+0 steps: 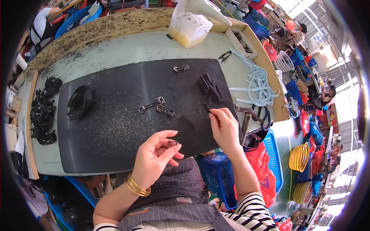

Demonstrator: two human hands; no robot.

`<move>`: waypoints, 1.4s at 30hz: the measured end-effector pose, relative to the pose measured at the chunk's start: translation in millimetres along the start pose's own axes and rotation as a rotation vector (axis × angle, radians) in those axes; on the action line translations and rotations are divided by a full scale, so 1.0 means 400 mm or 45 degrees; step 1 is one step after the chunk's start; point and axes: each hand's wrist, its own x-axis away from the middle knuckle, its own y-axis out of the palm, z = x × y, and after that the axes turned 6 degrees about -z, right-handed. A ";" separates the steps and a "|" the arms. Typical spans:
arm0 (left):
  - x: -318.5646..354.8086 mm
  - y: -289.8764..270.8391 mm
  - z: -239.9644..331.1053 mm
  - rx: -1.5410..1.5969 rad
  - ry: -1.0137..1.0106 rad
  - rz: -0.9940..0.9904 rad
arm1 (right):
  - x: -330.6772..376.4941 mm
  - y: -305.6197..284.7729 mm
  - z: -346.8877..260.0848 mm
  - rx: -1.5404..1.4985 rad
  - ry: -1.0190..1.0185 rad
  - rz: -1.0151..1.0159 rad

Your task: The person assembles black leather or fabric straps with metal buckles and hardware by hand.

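Hands are being kept over the near edge of the black mat [115, 131], probably so parts stay in easy reach. A small metal buckle [172, 143] is being pinched by the left hand [156, 158] between thumb and bent fingers, the forefinger held out straight. A thin black strap [207, 109] is being gripped by the right hand [224, 129], fingers closed, beside the strap pile [211, 87] and metal clasps [156, 106].

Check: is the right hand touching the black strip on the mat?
Touching. In the head view the right hand pinches the near end of a black strip between its fingertips, above the black mat.
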 end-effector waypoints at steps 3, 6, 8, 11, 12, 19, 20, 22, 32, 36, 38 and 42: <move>-0.032 -0.001 -0.024 -0.019 0.024 -0.043 | -0.001 0.016 0.012 -0.040 0.224 -0.087; -0.051 0.013 -0.022 -0.097 -0.043 -0.108 | -0.005 0.017 0.024 -0.013 0.167 -0.047; -0.060 0.018 -0.033 -0.077 -0.016 -0.093 | 0.002 0.014 0.015 -0.006 0.080 -0.008; -0.074 0.028 -0.050 0.005 0.065 -0.029 | 0.015 0.009 -0.091 0.085 -0.170 0.111; -0.073 0.032 -0.051 0.067 0.119 0.008 | 0.028 0.016 -0.118 0.092 -0.260 0.090; -0.042 -0.009 -0.044 -0.112 0.168 0.160 | 0.056 0.070 -0.180 -0.163 -0.387 -0.003; -0.034 -0.012 -0.046 -0.157 0.185 0.168 | 0.058 0.071 -0.178 -0.195 -0.401 -0.015; -0.019 -0.018 -0.053 -0.293 0.291 0.226 | 0.058 0.076 -0.190 -0.225 -0.363 -0.016; 0.021 -0.046 -0.064 -0.690 0.509 0.298 | 0.059 0.091 -0.233 -0.223 -0.407 -0.024; 0.018 -0.065 -0.022 -0.105 0.153 0.307 | 0.038 0.087 -0.220 -0.630 -0.062 -0.143; 0.006 -0.095 -0.003 -0.125 0.119 0.351 | 0.015 0.064 -0.209 -0.995 0.285 -0.092; -0.002 -0.145 0.008 0.119 0.084 0.343 | 0.014 0.069 -0.197 -1.168 0.406 -0.203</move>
